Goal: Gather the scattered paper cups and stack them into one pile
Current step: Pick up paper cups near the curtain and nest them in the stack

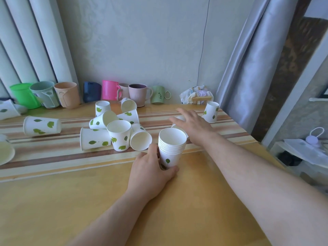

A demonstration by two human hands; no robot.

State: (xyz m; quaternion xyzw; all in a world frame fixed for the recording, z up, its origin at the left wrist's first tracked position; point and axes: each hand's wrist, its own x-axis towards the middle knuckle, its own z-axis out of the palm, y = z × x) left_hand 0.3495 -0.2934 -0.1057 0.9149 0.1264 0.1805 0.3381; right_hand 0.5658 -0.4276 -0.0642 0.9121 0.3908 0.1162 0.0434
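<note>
A stack of several white paper cups with green leaves (pixel 171 148) stands upright on the table, and my left hand (pixel 150 173) grips its base. My right hand (pixel 192 124) reaches past the stack with fingers spread, hovering over a paper cup (pixel 179 119) mostly hidden beneath it. One cup (pixel 211 111) stands upright at the far right. A cluster of loose cups (pixel 118 127) lies left of the stack, some upright, some tipped. Another cup (pixel 42 125) lies on its side further left.
A row of coloured plastic mugs (pixel 108 91) lines the wall at the back of the wooden table (pixel 88 192). A crumpled packet (pixel 197 95) sits at the back right. A paper plate (pixel 5 153) rests at the left edge. A curtain hangs on the right.
</note>
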